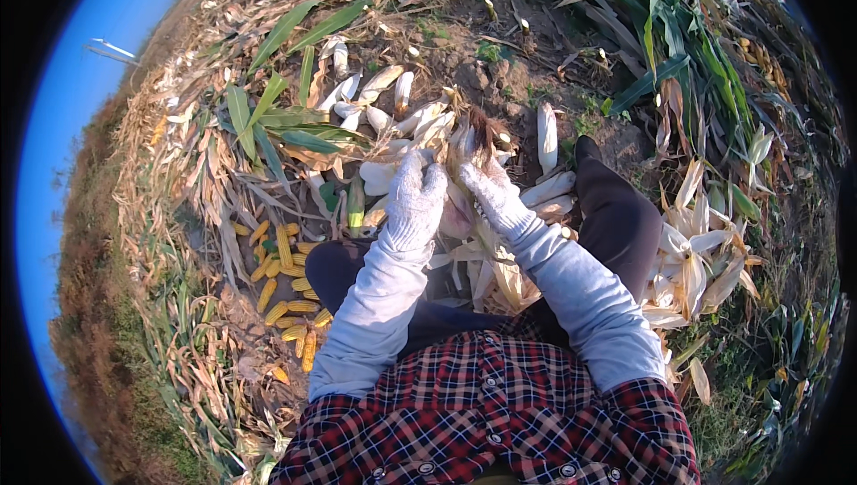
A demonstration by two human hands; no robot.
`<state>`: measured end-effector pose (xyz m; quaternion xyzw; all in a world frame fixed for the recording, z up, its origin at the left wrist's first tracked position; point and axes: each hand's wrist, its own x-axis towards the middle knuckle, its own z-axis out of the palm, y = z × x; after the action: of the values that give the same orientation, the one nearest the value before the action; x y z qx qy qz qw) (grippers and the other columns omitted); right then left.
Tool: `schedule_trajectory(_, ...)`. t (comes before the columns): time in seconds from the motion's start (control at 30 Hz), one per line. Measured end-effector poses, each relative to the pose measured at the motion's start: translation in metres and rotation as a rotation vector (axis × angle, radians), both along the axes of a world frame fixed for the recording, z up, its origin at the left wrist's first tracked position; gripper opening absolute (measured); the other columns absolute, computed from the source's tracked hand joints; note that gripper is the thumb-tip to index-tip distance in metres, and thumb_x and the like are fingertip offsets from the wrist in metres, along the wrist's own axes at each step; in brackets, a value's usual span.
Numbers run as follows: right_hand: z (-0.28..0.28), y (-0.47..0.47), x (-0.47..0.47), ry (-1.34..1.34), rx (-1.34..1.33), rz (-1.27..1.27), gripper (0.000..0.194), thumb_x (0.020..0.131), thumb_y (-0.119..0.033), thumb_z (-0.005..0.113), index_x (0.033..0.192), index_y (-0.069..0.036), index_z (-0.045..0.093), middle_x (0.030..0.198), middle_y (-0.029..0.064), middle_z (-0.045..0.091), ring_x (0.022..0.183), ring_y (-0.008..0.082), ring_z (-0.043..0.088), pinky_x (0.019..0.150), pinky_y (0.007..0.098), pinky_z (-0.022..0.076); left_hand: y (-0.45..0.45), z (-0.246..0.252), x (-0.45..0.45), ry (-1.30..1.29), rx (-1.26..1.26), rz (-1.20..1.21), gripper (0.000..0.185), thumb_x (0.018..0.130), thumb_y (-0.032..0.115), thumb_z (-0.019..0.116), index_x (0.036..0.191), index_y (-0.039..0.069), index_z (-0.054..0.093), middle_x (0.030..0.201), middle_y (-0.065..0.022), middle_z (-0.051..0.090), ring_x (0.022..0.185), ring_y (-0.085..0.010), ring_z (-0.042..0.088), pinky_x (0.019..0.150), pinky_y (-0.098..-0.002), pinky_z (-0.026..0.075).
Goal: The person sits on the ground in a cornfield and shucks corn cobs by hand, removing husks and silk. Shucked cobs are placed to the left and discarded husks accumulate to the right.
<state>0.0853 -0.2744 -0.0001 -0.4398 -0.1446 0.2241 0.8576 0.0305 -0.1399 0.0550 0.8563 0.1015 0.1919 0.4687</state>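
My right hand [494, 195], in a white knit glove, grips a husk-covered ear of corn [460, 143] with dark brown silk at its tip. My left hand [416, 198], gloved the same way, is close beside it on the left, fingers bent; whether it pinches part of the husk is hidden. Pale, purplish husk leaves [458, 214] hang down between my wrists. Just beyond my hands lies a heap of unhusked ears [379, 120] in whitish husks. One more unhusked ear [547, 136] rests on the soil to the right.
Husked yellow cobs [284, 247] are piled beside my left knee. Loose husks [696, 257] form a heap right of my right leg [616, 210], and more husks [505, 281] lie between my legs. Green corn leaves [716, 76] and dry stalks [207, 177] surround the bare soil [462, 73].
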Motion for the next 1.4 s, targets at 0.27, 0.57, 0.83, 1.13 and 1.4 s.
schedule_trajectory(0.27, 0.003, -0.001, 0.002, -0.049, -0.270, 0.078, 0.067, 0.092, -0.016, 0.073, 0.147, 0.000, 0.040, 0.141, 0.0113, 0.055, 0.128, 0.0189, 0.052, 0.109, 0.0332, 0.0410, 0.009, 0.012, 0.016, -0.045, 0.167, -0.115, 0.036, 0.093, 0.016, 0.072, 0.121, -0.002, 0.061, 0.114, -0.0162, 0.067, 0.099, -0.0235, 0.065, 0.086, -0.0345, 0.052)
schedule_trajectory(0.57, -0.006, 0.005, -0.003, -0.035, 0.108, 0.096, 0.079, 0.092, -0.009, 0.073, 0.154, 0.002, 0.026, 0.157, 0.0139, 0.039, 0.143, 0.0215, 0.040, 0.118, 0.0346, 0.0340, 0.011, 0.012, 0.018, -0.136, 0.385, -0.084, 0.026, 0.095, 0.020, 0.067, 0.111, -0.001, 0.069, 0.100, -0.0184, 0.072, 0.092, -0.0337, 0.070, 0.082, -0.0391, 0.055)
schedule_trajectory(0.83, -0.010, 0.009, 0.000, 0.101, 0.052, -0.015, 0.069, 0.093, -0.009, 0.069, 0.152, -0.001, 0.035, 0.143, 0.0116, 0.052, 0.129, 0.0201, 0.053, 0.109, 0.0317, 0.0433, 0.011, -0.015, 0.024, -0.043, -0.536, 0.080, 0.026, 0.102, 0.021, 0.060, 0.114, 0.000, 0.066, 0.103, -0.0089, 0.070, 0.089, -0.0201, 0.066, 0.082, -0.0322, 0.052)
schedule_trajectory(1.13, -0.013, 0.014, -0.007, 0.013, -0.309, -0.206, 0.060, 0.090, -0.020, 0.075, 0.141, 0.000, 0.050, 0.132, 0.0096, 0.061, 0.119, 0.0179, 0.058, 0.106, 0.0323, 0.0439, 0.003, -0.034, 0.027, -0.086, -0.760, 0.088, 0.025, 0.103, 0.021, 0.058, 0.116, 0.000, 0.064, 0.105, -0.0049, 0.066, 0.093, -0.0133, 0.061, 0.085, -0.0277, 0.049)
schedule_trajectory(1.4, -0.033, -0.018, 0.055, 0.681, 0.484, -0.148, 0.041, 0.096, -0.043, 0.066, 0.108, -0.005, 0.057, 0.094, 0.0155, 0.065, 0.085, 0.0327, 0.067, 0.077, 0.0475, 0.0594, 0.028, -0.027, 0.003, -0.132, -1.349, 0.064, 0.030, 0.104, 0.036, 0.057, 0.093, 0.009, 0.063, 0.081, -0.0051, 0.064, 0.074, -0.0180, 0.061, 0.068, -0.0332, 0.054)
